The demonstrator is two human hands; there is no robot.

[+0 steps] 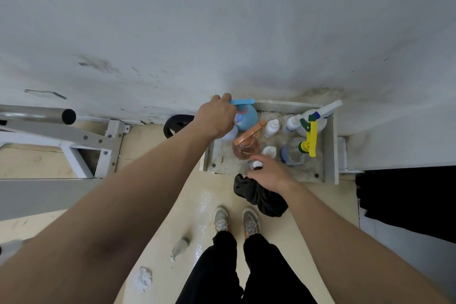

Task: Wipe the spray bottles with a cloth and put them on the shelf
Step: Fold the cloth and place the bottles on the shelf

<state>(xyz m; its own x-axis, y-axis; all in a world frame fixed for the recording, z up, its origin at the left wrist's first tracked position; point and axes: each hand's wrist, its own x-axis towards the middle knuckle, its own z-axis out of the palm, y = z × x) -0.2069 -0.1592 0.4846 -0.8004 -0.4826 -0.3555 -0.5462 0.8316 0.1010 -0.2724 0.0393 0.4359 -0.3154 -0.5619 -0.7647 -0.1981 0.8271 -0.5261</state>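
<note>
A grey shelf (330, 153) against the wall carries several bottles. My left hand (216, 116) grips the neck of a blue spray bottle (248, 116) at the shelf's back left corner. My right hand (269, 174) holds a black cloth (259, 198) that hangs below the shelf's front edge, and its fingers also touch a small bottle with a dark cap (255, 164). An orange spray bottle (246, 143) stands between my hands. A white spray bottle (318, 116) and a clear one with a yellow trigger (309, 142) stand to the right.
Small white bottles (271, 128) stand mid-shelf. A metal frame with a tube (74, 128) is at the left. A bottle (180, 248) and crumpled paper (144, 279) lie on the wet floor by my feet. A dark object (407, 197) is at the right.
</note>
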